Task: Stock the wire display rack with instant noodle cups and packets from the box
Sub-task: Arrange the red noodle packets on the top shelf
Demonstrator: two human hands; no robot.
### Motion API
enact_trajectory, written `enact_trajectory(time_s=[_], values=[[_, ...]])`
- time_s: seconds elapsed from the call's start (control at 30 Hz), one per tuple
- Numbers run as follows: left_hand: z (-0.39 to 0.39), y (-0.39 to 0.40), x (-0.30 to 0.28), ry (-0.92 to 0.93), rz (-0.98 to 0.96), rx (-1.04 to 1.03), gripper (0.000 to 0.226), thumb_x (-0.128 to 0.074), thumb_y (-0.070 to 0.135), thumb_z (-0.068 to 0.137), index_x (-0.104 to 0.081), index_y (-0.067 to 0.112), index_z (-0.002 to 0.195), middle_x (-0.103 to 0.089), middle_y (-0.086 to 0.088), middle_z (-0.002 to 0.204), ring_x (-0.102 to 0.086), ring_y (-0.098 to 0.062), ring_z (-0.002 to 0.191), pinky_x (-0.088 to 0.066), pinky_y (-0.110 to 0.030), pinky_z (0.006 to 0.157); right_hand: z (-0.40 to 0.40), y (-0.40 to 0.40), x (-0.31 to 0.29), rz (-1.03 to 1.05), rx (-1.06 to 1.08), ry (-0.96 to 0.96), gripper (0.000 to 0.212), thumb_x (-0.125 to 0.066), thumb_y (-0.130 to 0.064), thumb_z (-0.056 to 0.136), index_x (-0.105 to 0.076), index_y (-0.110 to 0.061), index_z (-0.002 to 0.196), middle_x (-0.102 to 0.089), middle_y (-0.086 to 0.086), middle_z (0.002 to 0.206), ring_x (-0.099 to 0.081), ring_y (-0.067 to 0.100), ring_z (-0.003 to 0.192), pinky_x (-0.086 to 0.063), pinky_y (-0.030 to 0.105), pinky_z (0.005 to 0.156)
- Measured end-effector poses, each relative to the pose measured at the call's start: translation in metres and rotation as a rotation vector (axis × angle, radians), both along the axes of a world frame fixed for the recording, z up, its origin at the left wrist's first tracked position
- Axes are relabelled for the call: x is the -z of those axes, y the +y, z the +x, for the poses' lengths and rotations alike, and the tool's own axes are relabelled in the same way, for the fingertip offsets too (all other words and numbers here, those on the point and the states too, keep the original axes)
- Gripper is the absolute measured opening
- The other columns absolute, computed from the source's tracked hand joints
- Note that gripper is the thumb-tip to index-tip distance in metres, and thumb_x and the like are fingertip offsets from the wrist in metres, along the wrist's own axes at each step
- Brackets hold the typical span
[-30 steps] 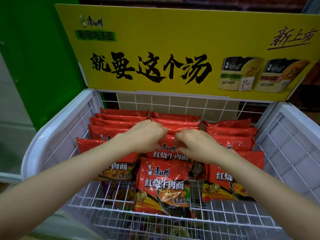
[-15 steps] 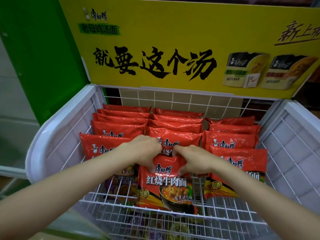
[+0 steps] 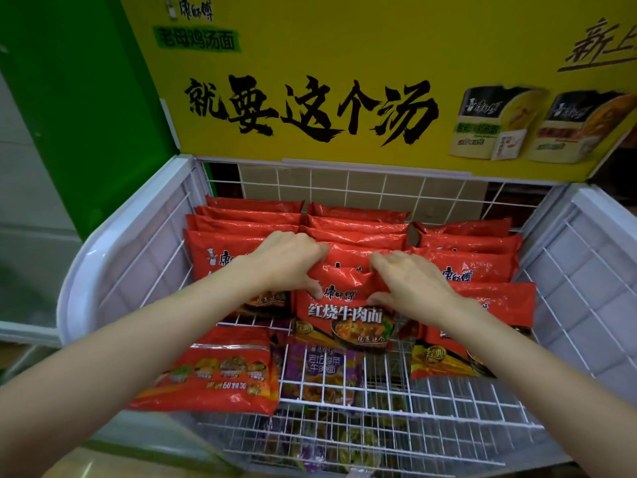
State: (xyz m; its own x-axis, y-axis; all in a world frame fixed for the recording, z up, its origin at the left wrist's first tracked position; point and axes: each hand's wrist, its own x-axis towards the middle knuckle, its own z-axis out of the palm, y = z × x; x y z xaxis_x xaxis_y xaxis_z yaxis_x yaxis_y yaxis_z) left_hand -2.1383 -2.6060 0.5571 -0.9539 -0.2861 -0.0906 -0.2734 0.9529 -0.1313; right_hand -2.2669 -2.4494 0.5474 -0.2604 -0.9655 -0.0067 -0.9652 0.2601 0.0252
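Red instant noodle packets stand in three rows in the white wire rack (image 3: 482, 405). The front packet of the middle row (image 3: 344, 319) leans back against the packets behind it. My left hand (image 3: 286, 262) pinches its top left corner, thumb in front and fingers behind. My right hand (image 3: 410, 282) pinches its top right corner the same way. The left row (image 3: 241, 232) and right row (image 3: 472, 260) stand beside my hands. No box or noodle cups show.
A yellow advertising board (image 3: 344, 81) rises behind the rack, with a green panel (image 3: 69, 98) to its left. White plastic side walls (image 3: 103, 257) close the rack left and right. On a lower shelf lie a red packet (image 3: 220, 370) and a purple packet (image 3: 320, 370).
My hands left the packets further back and took the front middle packet by its top corners. My view dropped closer, so the lower shelf's packets came into sight.
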Motion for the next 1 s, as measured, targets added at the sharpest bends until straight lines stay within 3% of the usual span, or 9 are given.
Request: enact_trajectory(time_s=[0.13,0.27,0.37,0.53,0.67,0.8,0.9,1.0], values=[[0.006,-0.006,-0.001,-0.017,-0.004,0.029,0.058,-0.064,0.062,0.074,-0.053,0.019,0.112,-0.063,0.004,0.107,-0.059,-0.018,0.096,-0.042,-0.029,0.067,0.006,-0.003,-0.003,-0.062,-0.021,0.061,0.059,-0.062,-0.05,0.083,-0.041,-0.016,0.127,-0.049,0.001,0.123,-0.043,0.02,0.115,-0.034,0.033,0.094],[0.015,-0.011,-0.009,-0.008,0.011,0.035,0.056,-0.066,0.059,0.074,-0.051,0.02,0.112,-0.061,0.004,0.108,-0.058,-0.018,0.099,-0.04,-0.029,0.068,0.027,-0.011,-0.012,-0.168,-0.136,0.012,0.049,-0.058,-0.051,0.085,-0.045,-0.02,0.121,-0.045,-0.003,0.116,-0.039,0.016,0.109,-0.032,0.032,0.091],[0.029,-0.015,-0.013,0.002,-0.004,0.013,0.054,-0.067,0.052,0.077,-0.048,0.02,0.117,-0.058,0.003,0.112,-0.058,-0.021,0.101,-0.042,-0.032,0.067,0.052,-0.024,-0.013,-0.127,-0.274,-0.109,0.038,-0.056,-0.046,0.088,-0.05,-0.022,0.117,-0.045,-0.004,0.114,-0.038,0.014,0.107,-0.035,0.031,0.092],[0.059,-0.017,-0.017,-0.029,-0.023,-0.055,0.049,-0.058,0.038,0.087,-0.037,0.02,0.127,-0.054,0.0,0.126,-0.057,-0.027,0.108,-0.034,-0.031,0.067,0.089,-0.048,0.001,-0.022,-0.462,-0.208,0.037,-0.057,-0.045,0.088,-0.055,-0.018,0.114,-0.049,0.002,0.118,-0.042,0.018,0.109,-0.038,0.035,0.094],[0.088,-0.017,-0.022,-0.238,0.035,-0.109,0.041,-0.061,0.039,0.082,-0.048,0.017,0.114,-0.059,-0.003,0.111,-0.058,-0.026,0.101,-0.038,-0.031,0.066,0.116,-0.06,0.008,0.099,-0.602,-0.268,0.042,-0.058,-0.049,0.086,-0.057,-0.015,0.111,-0.05,0.004,0.12,-0.042,0.018,0.113,-0.037,0.03,0.094],[0.113,-0.014,-0.021,-0.537,0.222,-0.129,0.055,-0.073,0.057,0.068,-0.059,0.018,0.104,-0.065,0.001,0.103,-0.06,-0.021,0.094,-0.046,-0.028,0.072,0.134,-0.068,0.014,0.212,-0.689,-0.297,0.046,-0.06,-0.055,0.082,-0.057,-0.015,0.104,-0.052,0.003,0.114,-0.045,0.018,0.107,-0.042,0.033,0.09],[0.124,-0.007,-0.017,-0.577,0.295,-0.154,0.059,-0.076,0.059,0.063,-0.053,0.024,0.105,-0.062,0.004,0.109,-0.057,-0.019,0.1,-0.04,-0.026,0.075,0.141,-0.071,0.017,0.264,-0.715,-0.291,0.049,-0.061,-0.06,0.079,-0.055,-0.016,0.1,-0.053,0.001,0.111,-0.046,0.016,0.103,-0.042,0.03,0.084],[0.13,-0.003,-0.01,-0.613,0.31,-0.186,0.076,-0.078,0.062,0.056,-0.05,0.024,0.116,-0.06,0.005,0.112,-0.056,-0.018,0.103,-0.046,-0.031,0.088,0.145,-0.073,0.018,0.287,-0.738,-0.281,0.051,-0.062,-0.063,0.077,-0.054,-0.017,0.098,-0.052,-0.001,0.105,-0.047,0.015,0.093,-0.046,0.033,0.081]])
